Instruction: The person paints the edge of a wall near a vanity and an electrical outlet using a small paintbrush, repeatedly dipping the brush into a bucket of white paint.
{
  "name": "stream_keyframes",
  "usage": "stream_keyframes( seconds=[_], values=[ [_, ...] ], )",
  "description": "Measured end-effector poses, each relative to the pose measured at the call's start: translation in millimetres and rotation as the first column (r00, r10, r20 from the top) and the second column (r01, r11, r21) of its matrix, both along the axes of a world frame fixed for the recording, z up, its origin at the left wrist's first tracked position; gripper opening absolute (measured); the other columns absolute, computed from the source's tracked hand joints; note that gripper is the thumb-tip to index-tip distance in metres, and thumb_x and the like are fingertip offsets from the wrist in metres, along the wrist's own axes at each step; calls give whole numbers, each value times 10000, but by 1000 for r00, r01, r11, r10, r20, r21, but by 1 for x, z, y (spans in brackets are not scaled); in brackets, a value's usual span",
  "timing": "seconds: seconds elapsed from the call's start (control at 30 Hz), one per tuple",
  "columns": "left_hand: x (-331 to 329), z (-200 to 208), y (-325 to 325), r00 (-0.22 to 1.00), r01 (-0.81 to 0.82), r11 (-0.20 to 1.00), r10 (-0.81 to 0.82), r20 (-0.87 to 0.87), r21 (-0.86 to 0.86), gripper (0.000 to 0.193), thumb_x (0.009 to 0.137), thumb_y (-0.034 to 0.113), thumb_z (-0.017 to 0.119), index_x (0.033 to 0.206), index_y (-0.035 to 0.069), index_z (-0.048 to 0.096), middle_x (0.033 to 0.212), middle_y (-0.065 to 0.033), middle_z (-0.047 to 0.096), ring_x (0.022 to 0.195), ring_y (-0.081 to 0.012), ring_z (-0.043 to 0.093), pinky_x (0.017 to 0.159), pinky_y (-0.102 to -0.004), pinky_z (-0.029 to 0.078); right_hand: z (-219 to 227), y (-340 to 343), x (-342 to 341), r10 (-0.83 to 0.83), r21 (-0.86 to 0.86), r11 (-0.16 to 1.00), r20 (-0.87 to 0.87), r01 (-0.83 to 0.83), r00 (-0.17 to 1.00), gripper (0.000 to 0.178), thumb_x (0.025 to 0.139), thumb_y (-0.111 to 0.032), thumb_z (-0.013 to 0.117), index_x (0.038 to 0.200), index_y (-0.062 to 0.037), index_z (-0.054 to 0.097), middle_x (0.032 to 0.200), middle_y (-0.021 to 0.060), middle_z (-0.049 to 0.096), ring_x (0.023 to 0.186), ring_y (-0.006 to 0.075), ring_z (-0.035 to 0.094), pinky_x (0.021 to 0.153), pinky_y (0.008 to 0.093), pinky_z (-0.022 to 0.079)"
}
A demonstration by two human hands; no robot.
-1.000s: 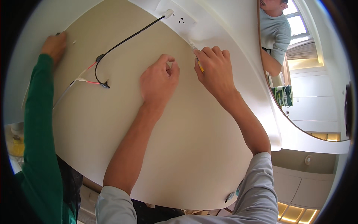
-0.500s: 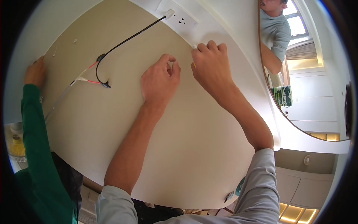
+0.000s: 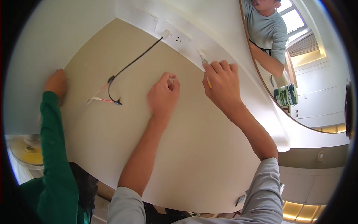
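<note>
My right hand [image 3: 223, 84] is closed round a slim paintbrush [image 3: 203, 58] with pale bristles and a yellow handle. Its tip rests at or very close to the white ledge [image 3: 192, 45] along the beige board's far edge. Over the beige board [image 3: 197, 149], my left hand [image 3: 163, 98] is curled, thumb and fingers drawn together. What it holds, if anything, I cannot make out. A black cable [image 3: 136, 59] with red wire ends lies left of that hand, running to a white plug at the ledge's socket [image 3: 178, 39].
At the left, another person's hand [image 3: 56, 84] in a green sleeve [image 3: 54, 138] touches the board's edge. A round mirror on the right reflects a green-and-white paint bucket [image 3: 286, 95]. A yellow-centred fan [image 3: 30, 152] stands at far left, and a small dark object [image 3: 240, 201] lies at the near edge.
The view has shifted, so the board and both my hands appear lower and further right. More of the paintbrush now shows beyond my right fingers. My left hand stays curled.
</note>
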State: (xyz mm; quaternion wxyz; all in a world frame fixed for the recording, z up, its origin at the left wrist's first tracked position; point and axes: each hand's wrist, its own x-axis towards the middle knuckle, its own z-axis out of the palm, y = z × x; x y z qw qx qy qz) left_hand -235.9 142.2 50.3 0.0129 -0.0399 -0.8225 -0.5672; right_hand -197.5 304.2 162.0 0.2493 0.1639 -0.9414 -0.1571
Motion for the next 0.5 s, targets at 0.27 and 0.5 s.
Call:
stream_keyframes(
  seconds=[0.27, 0.5],
  values=[
    [0, -10, -1, 997, -38, 999, 37, -71, -18, 186, 981, 271, 672, 1084, 128, 731, 748, -71, 684, 694, -251, 667, 680, -397, 527, 45, -29, 174, -175, -774, 560, 238, 296, 955, 229, 936, -73, 738, 1156, -9, 728, 926, 140, 718, 812, 309, 674, 762, 381, 526],
    [0, -18, 2, 993, -43, 993, 29, -116, -112, 202, 982, 232, 642, 1105, 115, 752, 827, -123, 729, 744, -284, 698, 719, -399, 551, 94, -80, 430, -669, -929, -335, 353, 158, 654, 273, 1051, -179, 634, 1181, 46, 716, 889, 103, 738, 777, 121, 645, 710, 267, 522]
  ],
)
